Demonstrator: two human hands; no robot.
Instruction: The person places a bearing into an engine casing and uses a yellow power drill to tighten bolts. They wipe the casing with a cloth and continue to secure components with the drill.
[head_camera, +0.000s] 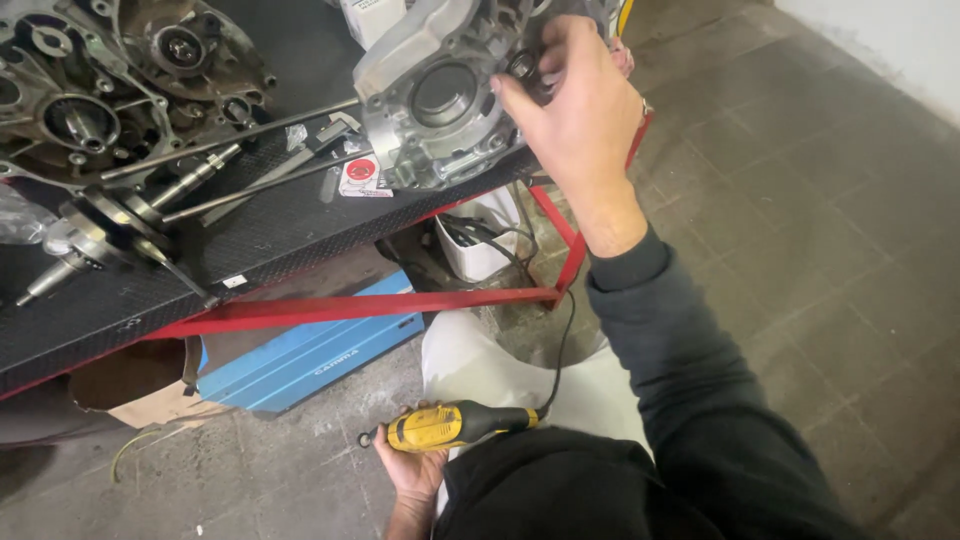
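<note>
My right hand (580, 110) reaches up to a bright aluminium engine case half (430, 95) that stands at the edge of the black bench top (260, 235). Its fingertips pinch a small dark round part (523, 67) against the case's right side. My left hand (412, 470) hangs low near my lap and holds a yellow and black corded rotary tool (450, 426), its tip pointing left. The tool's black cord (566, 330) runs up under the bench.
A dirty engine case (90, 90), a crankshaft (100, 225) and long steel rods (230, 140) lie on the bench. A red steel frame (380, 302) carries the top. Below sit a blue case (310, 355), a cardboard box (140, 385) and a white container (480, 245). Grey tiled floor (800, 230) at right.
</note>
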